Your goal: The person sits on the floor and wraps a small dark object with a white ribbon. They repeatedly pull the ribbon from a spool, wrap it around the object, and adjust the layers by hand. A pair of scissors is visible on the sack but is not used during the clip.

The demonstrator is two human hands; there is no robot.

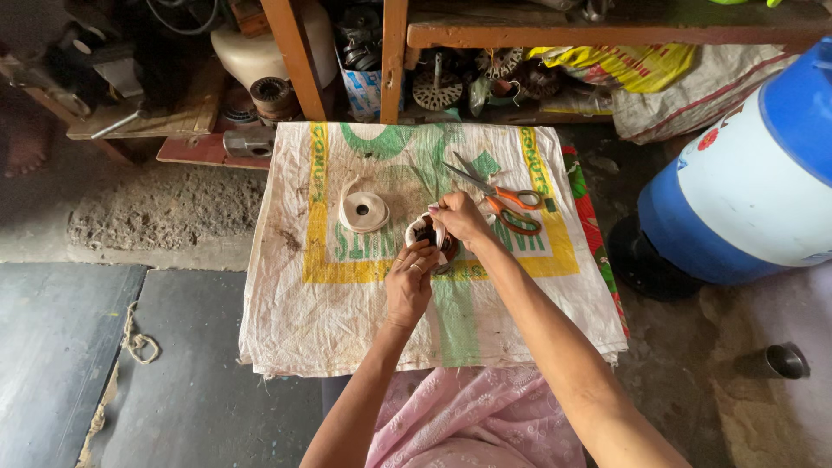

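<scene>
Down on the woven sack (pixel 347 321) spread before me, my left hand (pixel 409 282) cradles a small dark coil (pixel 426 236), seemingly a stiff, light motor winding, while my right hand (pixel 461 217) pinches white tape around its rim. A tape roll (pixel 363 211) lies left, orange scissors (pixel 507 204) right.

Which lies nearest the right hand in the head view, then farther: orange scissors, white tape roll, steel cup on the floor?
From the right hand:
1. Orange scissors, just to its right on the sack.
2. White tape roll, to its left.
3. Steel cup, far right on the floor.
</scene>
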